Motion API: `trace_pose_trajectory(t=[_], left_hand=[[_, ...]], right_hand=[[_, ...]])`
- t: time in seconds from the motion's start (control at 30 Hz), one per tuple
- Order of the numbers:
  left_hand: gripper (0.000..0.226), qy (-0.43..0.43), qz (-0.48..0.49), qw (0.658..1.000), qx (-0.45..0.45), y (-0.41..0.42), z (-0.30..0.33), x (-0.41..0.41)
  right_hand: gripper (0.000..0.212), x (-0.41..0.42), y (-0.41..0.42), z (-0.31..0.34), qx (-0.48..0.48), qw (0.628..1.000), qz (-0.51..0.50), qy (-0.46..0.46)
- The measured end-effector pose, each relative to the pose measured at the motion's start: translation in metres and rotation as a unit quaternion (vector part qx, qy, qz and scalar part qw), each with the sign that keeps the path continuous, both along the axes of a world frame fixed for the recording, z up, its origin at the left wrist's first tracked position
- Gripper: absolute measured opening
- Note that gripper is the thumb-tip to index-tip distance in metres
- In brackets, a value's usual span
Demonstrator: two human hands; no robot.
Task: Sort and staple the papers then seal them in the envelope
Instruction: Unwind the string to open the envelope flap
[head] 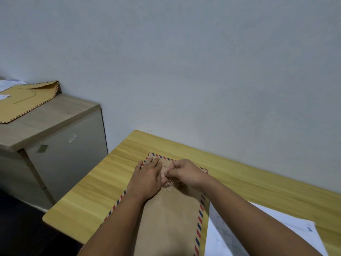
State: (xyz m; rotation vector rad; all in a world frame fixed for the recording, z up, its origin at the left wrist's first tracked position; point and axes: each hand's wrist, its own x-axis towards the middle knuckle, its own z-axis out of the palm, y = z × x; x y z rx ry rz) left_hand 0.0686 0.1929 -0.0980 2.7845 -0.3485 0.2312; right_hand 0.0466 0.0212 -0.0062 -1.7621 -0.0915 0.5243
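From the head camera, I see the envelope (171,218) lying flat on the tabletop (88,185), its long side running away from me and its red-and-blue striped border showing along both edges. It sits near the left end of the wooden surface, with the flap end farthest from me.

My left hand (147,179) is spread flat with its fingers together, palm down, pressing the envelope near the flap end. My right hand (186,174) is closed with its fingertips pinched on the thin string (169,186), which loops just below the knuckles. I cannot make out the closure button itself; the fingers cover it.

I judge this to be the sealing step: the string is being wound around the fastener to hold the flap shut.

The envelope looks light and fairly stiff, kraft paper that will slide easily on the smooth wood, so the flat palm is doing the right job as an anchor. The string is fine and limp; it wants a fingertip pinch close to the fastener and steady tension, or the loop will slip off. Pulling hard could tear the paper tab.

To the right, loose white sheets (258,233) lie on the tabletop just beside the envelope's edge. Off to the left, well apart, a second envelope (24,102) rests open on a low cabinet (60,145).
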Motion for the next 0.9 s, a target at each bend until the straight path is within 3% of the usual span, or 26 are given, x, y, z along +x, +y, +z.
trace_pose_trajectory(t=[0.07,0.2,0.3,0.4,0.5,0.57,0.7,0.8,0.9], left_hand=[[0.054,-0.007,0.002,1.0,0.004,-0.001,0.001,0.0],[0.052,-0.007,0.003,1.0,-0.01,-0.001,0.001,0.0],[0.049,-0.015,0.0,0.999,-0.049,-0.002,0.0,-0.001],[0.043,-0.02,-0.006,0.995,-0.102,-0.001,0.0,-0.003],[0.035,-0.027,-0.007,0.993,-0.113,0.001,0.0,-0.005],[0.032,-0.029,-0.007,0.994,-0.11,0.001,0.0,-0.004],[0.032,-0.024,-0.006,0.994,-0.104,0.001,0.0,-0.004],[0.036,-0.019,-0.004,0.995,-0.094,0.0,-0.001,-0.003],[0.034,-0.023,-0.008,0.996,-0.09,0.0,-0.001,-0.003]], right_hand=[[0.015,-0.006,-0.015,-0.001,-0.024,0.998,0.042,0.027],[0.012,0.007,-0.045,0.002,-0.21,0.974,0.086,-0.012],[0.008,0.027,-0.062,0.008,-0.401,0.904,0.106,-0.102],[0.012,0.051,-0.068,0.016,-0.524,0.827,0.102,-0.173],[0.007,0.071,-0.07,0.031,-0.588,0.78,0.083,-0.196],[0.016,0.083,-0.073,0.039,-0.616,0.761,0.064,-0.194],[0.025,0.095,-0.076,0.044,-0.611,0.774,0.073,-0.145],[0.008,0.089,-0.075,0.044,-0.641,0.751,0.063,-0.143],[0.019,0.083,-0.077,0.043,-0.656,0.733,0.009,-0.18]])
